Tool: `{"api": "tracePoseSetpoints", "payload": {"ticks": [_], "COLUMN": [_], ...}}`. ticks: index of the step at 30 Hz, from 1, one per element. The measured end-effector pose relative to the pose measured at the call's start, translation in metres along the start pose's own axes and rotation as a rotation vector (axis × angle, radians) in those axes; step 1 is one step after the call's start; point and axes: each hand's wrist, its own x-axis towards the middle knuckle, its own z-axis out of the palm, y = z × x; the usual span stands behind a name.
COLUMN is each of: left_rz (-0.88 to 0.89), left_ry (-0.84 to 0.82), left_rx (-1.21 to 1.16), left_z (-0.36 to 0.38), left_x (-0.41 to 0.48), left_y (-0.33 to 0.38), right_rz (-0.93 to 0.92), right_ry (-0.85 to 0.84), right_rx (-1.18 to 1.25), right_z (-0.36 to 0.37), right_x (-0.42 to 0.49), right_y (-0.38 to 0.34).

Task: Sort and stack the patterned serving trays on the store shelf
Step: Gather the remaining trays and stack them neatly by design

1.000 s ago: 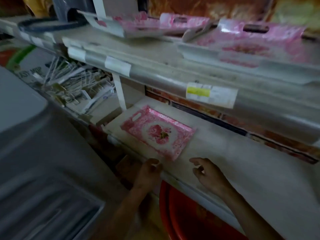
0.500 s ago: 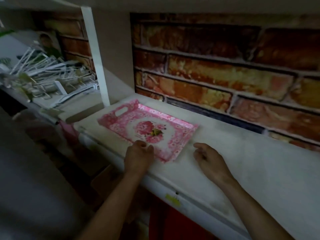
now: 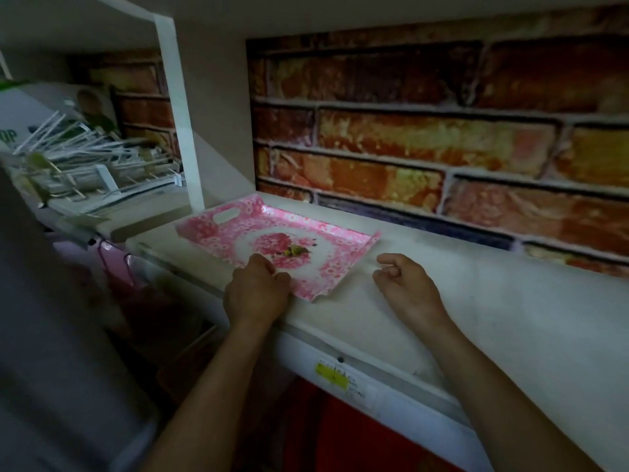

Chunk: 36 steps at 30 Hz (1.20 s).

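A pink floral serving tray (image 3: 326,238) with a cut-out handle lies flat on the white lower shelf (image 3: 493,318), at its left end. My left hand (image 3: 257,291) grips the tray's near edge, fingers curled over the rim. My right hand (image 3: 408,287) hovers just right of the tray's near right corner, fingers loosely curled, holding nothing and apart from the tray.
A brick-pattern wall (image 3: 425,131) backs the shelf. A white upright post (image 3: 180,131) stands behind the tray's left end. Left of it lies a pile of white wire racks (image 3: 88,168). A yellow price label (image 3: 335,374) sits on the shelf's front edge; something red (image 3: 357,430) is below.
My view dropped below the upper shelf and its pink trays. My left hand went from the shelf edge onto the tray's near rim and took hold. My right hand stayed beside the tray.
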Motion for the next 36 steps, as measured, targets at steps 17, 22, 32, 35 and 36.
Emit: {"api": "tracePoseSetpoints", "payload": {"ticks": [17, 22, 32, 35, 36], "left_rz": [-0.128, -0.101, -0.004, 0.016, 0.027], "left_ry": [-0.106, -0.15, -0.29, -0.318, -0.324], "left_rx": [-0.422, -0.484, -0.471, -0.444, -0.433], "left_z": [-0.025, -0.028, -0.056, -0.057, -0.057], "left_x": [-0.006, -0.004, -0.024, -0.027, -0.027], "left_y": [-0.007, -0.011, 0.004, 0.006, 0.006], "right_rz": [0.074, 0.212, 0.166, 0.116, 0.115], "right_ry": [0.331, 0.092, -0.231, -0.215, -0.211], "right_rx": [0.125, 0.296, 0.356, 0.364, 0.393], "right_z": [-0.012, -0.033, -0.057, -0.057, -0.058], "right_x": [-0.003, 0.0, -0.013, -0.017, -0.019], "right_y": [0.004, 0.011, 0.013, 0.012, 0.012]}}
